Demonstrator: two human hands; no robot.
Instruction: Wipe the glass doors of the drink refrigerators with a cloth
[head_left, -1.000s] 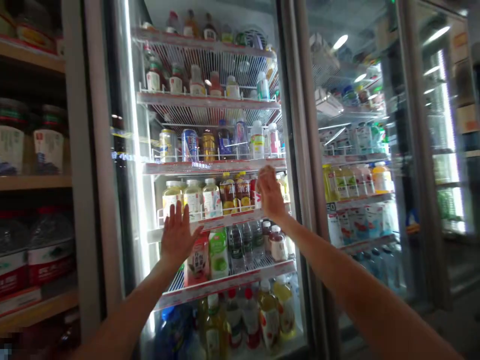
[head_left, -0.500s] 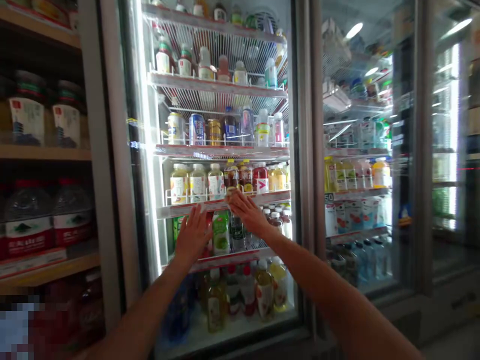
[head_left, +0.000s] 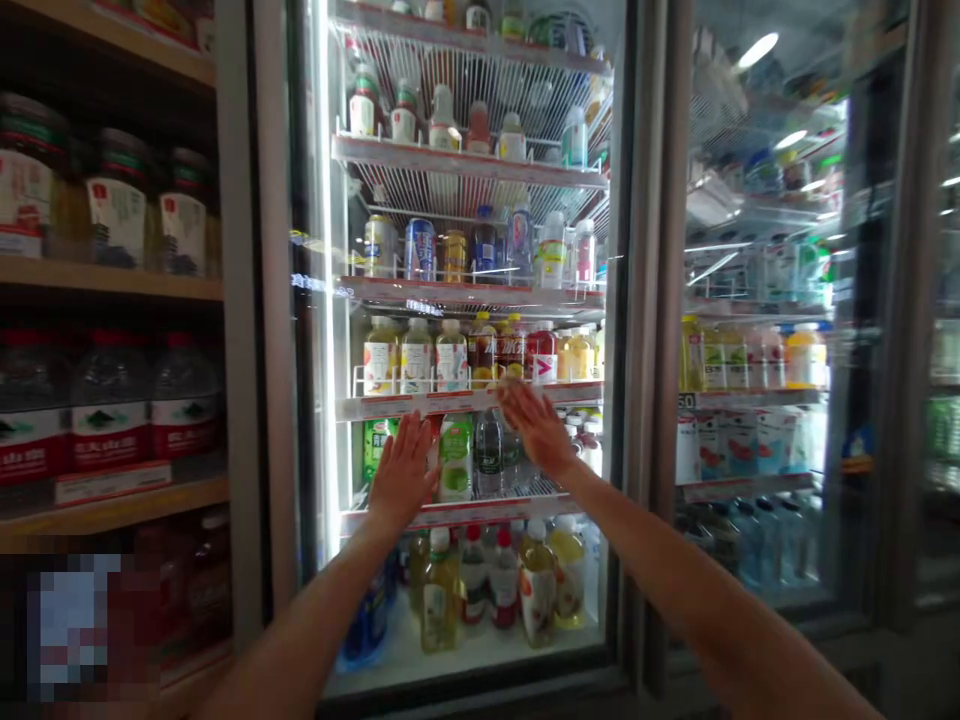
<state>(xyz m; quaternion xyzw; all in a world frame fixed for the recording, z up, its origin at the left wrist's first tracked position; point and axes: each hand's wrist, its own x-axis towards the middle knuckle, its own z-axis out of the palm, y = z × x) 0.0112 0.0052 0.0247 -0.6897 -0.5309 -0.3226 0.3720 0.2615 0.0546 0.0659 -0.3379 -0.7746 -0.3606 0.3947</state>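
Both my arms reach toward the glass door [head_left: 480, 180] of a lit drinks fridge. My left hand [head_left: 403, 472] is flat against the glass with fingers spread, in front of a green bottle [head_left: 455, 458] on the second shelf from the bottom. My right hand [head_left: 535, 424] is also open and flat, fingers pointing up-left, over the shelf edge [head_left: 420, 403] below a row of yellow and red juice bottles [head_left: 480, 350]. Neither hand holds anything.
Wooden shelves [head_left: 112, 285] with large jars and water bottles stand at the left. A second fridge door [head_left: 757, 330] with drinks is on the right, its metal frame [head_left: 645, 350] between the two. Bottles fill the fridge floor [head_left: 487, 590].
The view has shifted so the fridge sits further right. My right hand came down from the upper shelf to the middle of the glass, closer to my left hand.
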